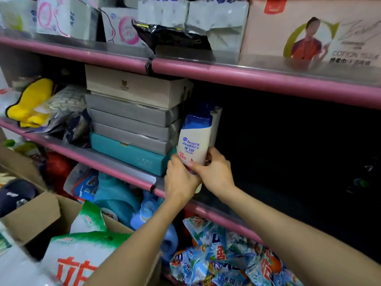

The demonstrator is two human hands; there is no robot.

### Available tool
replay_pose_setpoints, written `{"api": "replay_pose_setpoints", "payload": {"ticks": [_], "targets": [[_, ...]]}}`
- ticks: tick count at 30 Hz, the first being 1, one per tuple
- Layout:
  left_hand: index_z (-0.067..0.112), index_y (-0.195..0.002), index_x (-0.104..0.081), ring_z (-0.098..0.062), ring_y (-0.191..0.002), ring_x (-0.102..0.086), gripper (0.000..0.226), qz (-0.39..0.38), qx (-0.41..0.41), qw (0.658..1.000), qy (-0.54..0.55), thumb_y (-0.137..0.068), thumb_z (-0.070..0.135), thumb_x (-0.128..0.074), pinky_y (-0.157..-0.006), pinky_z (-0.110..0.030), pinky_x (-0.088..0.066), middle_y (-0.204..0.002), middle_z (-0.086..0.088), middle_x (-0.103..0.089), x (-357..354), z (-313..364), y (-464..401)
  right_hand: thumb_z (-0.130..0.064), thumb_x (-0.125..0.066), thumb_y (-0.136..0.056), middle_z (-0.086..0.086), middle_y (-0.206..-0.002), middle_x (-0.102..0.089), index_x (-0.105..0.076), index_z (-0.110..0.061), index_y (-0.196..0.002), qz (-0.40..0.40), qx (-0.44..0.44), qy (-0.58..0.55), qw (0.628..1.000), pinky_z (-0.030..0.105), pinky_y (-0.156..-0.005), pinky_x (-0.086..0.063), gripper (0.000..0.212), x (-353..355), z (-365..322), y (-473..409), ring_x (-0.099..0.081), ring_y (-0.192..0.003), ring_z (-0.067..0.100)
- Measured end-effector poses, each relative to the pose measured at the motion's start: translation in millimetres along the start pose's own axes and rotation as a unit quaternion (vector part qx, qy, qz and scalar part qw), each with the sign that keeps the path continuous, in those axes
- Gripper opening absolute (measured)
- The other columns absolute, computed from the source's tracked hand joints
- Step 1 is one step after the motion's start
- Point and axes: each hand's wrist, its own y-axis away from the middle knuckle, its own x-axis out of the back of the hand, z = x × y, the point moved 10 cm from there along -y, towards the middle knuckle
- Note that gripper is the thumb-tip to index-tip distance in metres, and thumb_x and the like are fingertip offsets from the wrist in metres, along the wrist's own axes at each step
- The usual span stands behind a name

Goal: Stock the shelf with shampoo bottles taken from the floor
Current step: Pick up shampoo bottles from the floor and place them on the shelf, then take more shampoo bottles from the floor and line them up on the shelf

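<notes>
Both hands clasp the base of an upright Head & Shoulders shampoo bottle [195,139]: left hand [179,178] near-left, right hand [214,170] right. It stands at the middle shelf [127,170] front edge, beside stacked boxes [132,120]; dark space lies right.

Both bare forearms reaching up and forward from the lower edge of the view, converging near the middle. Left hand [179,178] back toward the camera, wrist straight, fingers curled forward around something held, thumb side up. Right hand [214,172] just beside it and touching it, wrist bent slightly inward, thumb laid across the front, fingers wrapped behind. Fingertips of both mostly hidden.
</notes>
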Motion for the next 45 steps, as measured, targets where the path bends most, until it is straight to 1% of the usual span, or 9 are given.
{"api": "replay_pose_setpoints", "payload": {"ticks": [6, 20, 25, 27, 31, 35, 37, 42, 45], "targets": [[0.005, -0.111, -0.045, -0.041, -0.093, -0.059, 0.047, 0.009, 0.006, 1.000, 0.016, -0.073, 0.020, -0.067, -0.067, -0.031, -0.039, -0.106, -0.019, -0.061, -3.2, -5.9, -22.8, -0.030, -0.076, -0.074, 0.008, -0.110, -0.069, -0.058, -0.011, -0.110, -0.004, 0.000, 0.019, 1.000, 0.043, -0.087, -0.054, 0.044, -13.6, 1.0, -26.1, -0.067, -0.099, 0.026], [0.006, -0.115, -0.042, -0.037, -0.095, -0.059, 0.047, -0.005, 0.005, 1.000, 0.011, -0.078, 0.023, -0.066, -0.071, -0.034, -0.044, -0.113, -0.018, -0.057, -11.2, -5.3, -30.2, -0.029, -0.075, -0.078, 0.005, -0.117, -0.066, -0.058, -0.015, -0.115, 0.006, 0.008, 0.035, 0.999, 0.035, -0.090, -0.054, 0.043, -15.0, 4.5, -37.2, -0.064, -0.104, 0.022], [0.004, -0.118, -0.045, -0.033, -0.102, -0.060, 0.059, -0.063, 0.041, 0.997, 0.007, -0.073, 0.029, -0.075, -0.083, -0.038, -0.052, -0.113, -0.016, -0.060, -13.9, -13.2, -24.7, -0.028, -0.075, -0.079, 0.007, -0.120, -0.065, -0.059, -0.013, -0.122, -0.051, -0.021, 0.070, 0.996, 0.034, -0.092, -0.052, 0.049, -13.8, 7.4, -28.2, -0.063, -0.107, 0.022], [0.004, -0.119, -0.050, -0.032, -0.107, -0.059, 0.058, -0.077, 0.051, 0.996, -0.005, -0.074, 0.032, -0.075, -0.085, -0.032, -0.050, -0.115, -0.014, -0.062, -8.9, -15.3, -16.3, -0.028, -0.073, -0.081, 0.006, -0.119, -0.065, -0.059, -0.011, -0.122, -0.072, -0.036, 0.069, 0.994, 0.027, -0.084, -0.050, 0.047, -9.4, 11.7, -14.5, -0.063, -0.103, 0.020], [0.012, -0.118, -0.059, -0.024, -0.107, -0.060, 0.044, -0.078, 0.026, 0.997, -0.011, -0.078, 0.025, -0.071, -0.083, -0.025, -0.045, -0.114, -0.006, -0.066, 12.9, -7.7, 22.9, -0.023, -0.072, -0.081, 0.004, -0.109, -0.068, -0.063, -0.014, -0.114, -0.088, -0.072, 0.022, 0.993, 0.025, -0.076, -0.046, 0.035, 4.2, 18.2, 30.8, -0.061, -0.091, 0.014], [0.016, -0.106, -0.066, -0.013, -0.096, -0.063, 0.026, -0.129, 0.027, 0.991, 0.034, -0.080, 0.013, -0.066, -0.089, -0.026, -0.049, -0.100, 0.001, -0.069, 21.2, -12.9, 84.4, -0.021, -0.072, -0.081, 0.007, -0.107, -0.067, -0.062, -0.016, -0.107, -0.116, -0.109, -0.013, 0.987, 0.038, -0.091, -0.053, 0.028, 15.5, 30.6, 93.1, -0.064, -0.100, 0.021], [0.021, -0.094, -0.065, -0.010, -0.090, -0.063, 0.016, -0.167, 0.036, 0.984, 0.050, -0.081, 0.012, -0.066, -0.086, -0.025, -0.049, -0.089, 0.006, -0.067, 16.0, -22.6, 120.3, -0.019, -0.070, -0.082, 0.006, -0.103, -0.067, -0.062, -0.015, -0.109, -0.136, -0.129, -0.023, 0.982, 0.038, -0.091, -0.054, 0.028, 18.6, 43.7, 128.3, -0.065, -0.096, 0.020], [0.015, -0.098, -0.068, -0.009, -0.079, -0.058, 0.015, -0.242, 0.095, 0.965, 0.034, -0.084, 0.011, -0.065, -0.072, -0.020, -0.045, -0.091, 0.000, -0.068, -18.6, -73.7, 209.3, -0.015, -0.067, -0.085, 0.006, -0.095, -0.065, -0.064, -0.011, -0.111, -0.175, -0.203, -0.005, 0.963, 0.037, -0.090, -0.051, 0.026, 13.2, 111.6, 208.3, -0.062, -0.089, 0.018], [0.014, -0.097, -0.068, -0.013, -0.084, -0.060, 0.017, -0.293, 0.154, 0.944, 0.007, -0.082, 0.008, -0.065, -0.075, -0.022, -0.043, -0.098, -0.005, -0.070, -50.1, -112.9, 262.8, -0.016, -0.067, -0.085, 0.005, -0.090, -0.064, -0.064, -0.009, -0.111, -0.181, -0.268, 0.003, 0.946, 0.028, -0.075, -0.052, 0.027, 8.1, 169.2, 249.8, -0.061, -0.080, 0.017]]}}
